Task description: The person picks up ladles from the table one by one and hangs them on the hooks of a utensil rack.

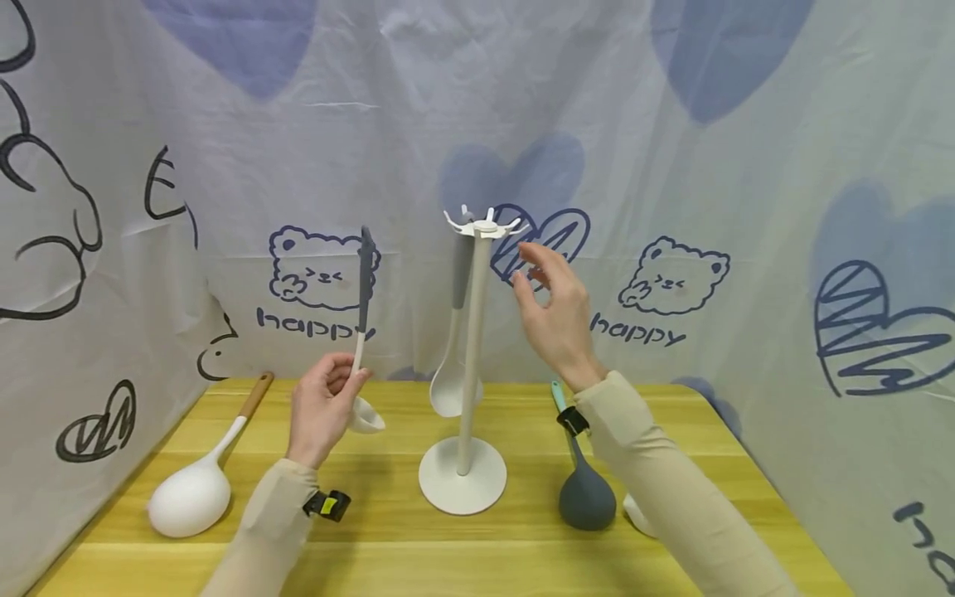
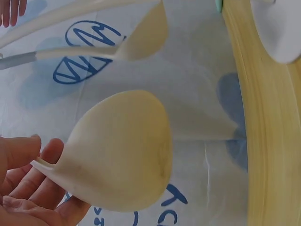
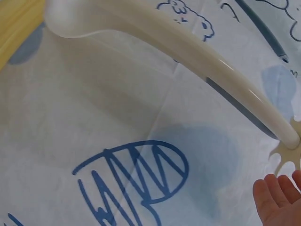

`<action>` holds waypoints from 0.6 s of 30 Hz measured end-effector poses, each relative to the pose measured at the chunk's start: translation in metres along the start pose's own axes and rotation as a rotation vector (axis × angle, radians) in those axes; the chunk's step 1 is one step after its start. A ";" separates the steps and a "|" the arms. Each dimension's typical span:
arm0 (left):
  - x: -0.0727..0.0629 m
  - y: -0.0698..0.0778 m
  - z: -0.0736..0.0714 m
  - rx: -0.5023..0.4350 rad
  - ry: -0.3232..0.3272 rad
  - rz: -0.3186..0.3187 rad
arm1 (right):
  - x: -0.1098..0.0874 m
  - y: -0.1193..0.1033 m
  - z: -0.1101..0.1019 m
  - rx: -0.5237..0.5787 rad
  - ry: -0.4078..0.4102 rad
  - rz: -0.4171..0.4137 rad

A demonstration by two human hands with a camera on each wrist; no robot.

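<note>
Gray-handled ladle (image 1: 362,313): in L hand (image 1: 321,406), raised off the table (image 1: 388,535), left of the rack (image 1: 473,356). Upright, handle tip up, bowl down. L fingers pinch the white neck just above the bowl, thumb opposing; prob. held that low so the whole handle stays clear, w/ the bowl's wt. close to the grip.

R hand (image 1: 555,311) holds nothing: fingers bent, thumb & forefinger apart w/ a gap. It's up just right of the rack's hooks (image 1: 487,226), apparently no contact; guess it's there to be handy to the rack top.

Hung spoon (image 1: 460,282), also gray-handled, hangs on the rack's far left side, bowl clear of the table, so the hook seems to carry it all. Wide round base prob. there vs. tipping.

On table: white ladle w/ wood handle (image 1: 190,497) at left, dark gray ladle (image 1: 587,499) at right. Both lie handle end far, bowl near, backs up AFAICT; prob. rests steadier that way. White item (image 1: 639,516) right of the dark one, mostly behind R sleeve (image 1: 656,460); can't ID.
</note>
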State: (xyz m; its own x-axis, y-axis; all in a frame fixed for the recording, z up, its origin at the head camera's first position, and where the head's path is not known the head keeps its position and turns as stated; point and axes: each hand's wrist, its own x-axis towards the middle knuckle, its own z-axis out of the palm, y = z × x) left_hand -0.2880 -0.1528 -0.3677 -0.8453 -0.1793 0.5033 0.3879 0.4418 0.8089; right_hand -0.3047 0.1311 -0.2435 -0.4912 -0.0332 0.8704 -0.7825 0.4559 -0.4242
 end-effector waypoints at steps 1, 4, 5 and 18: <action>0.000 0.001 0.001 -0.002 -0.011 0.001 | 0.002 -0.001 -0.001 0.008 0.007 0.000; 0.000 0.005 0.003 -0.008 -0.041 0.013 | 0.009 -0.004 -0.003 0.046 0.031 0.004; -0.001 0.006 0.004 -0.010 -0.050 0.015 | 0.011 -0.004 -0.003 0.056 0.038 0.007; 0.003 0.017 0.015 -0.047 -0.129 0.044 | 0.033 -0.006 -0.012 -0.016 -0.006 -0.104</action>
State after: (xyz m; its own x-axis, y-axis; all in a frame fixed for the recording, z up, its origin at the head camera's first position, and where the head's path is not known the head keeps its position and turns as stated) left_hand -0.2894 -0.1323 -0.3570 -0.8659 -0.0449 0.4982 0.4402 0.4047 0.8015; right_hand -0.3119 0.1380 -0.2093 -0.4096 -0.0863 0.9082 -0.8232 0.4640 -0.3272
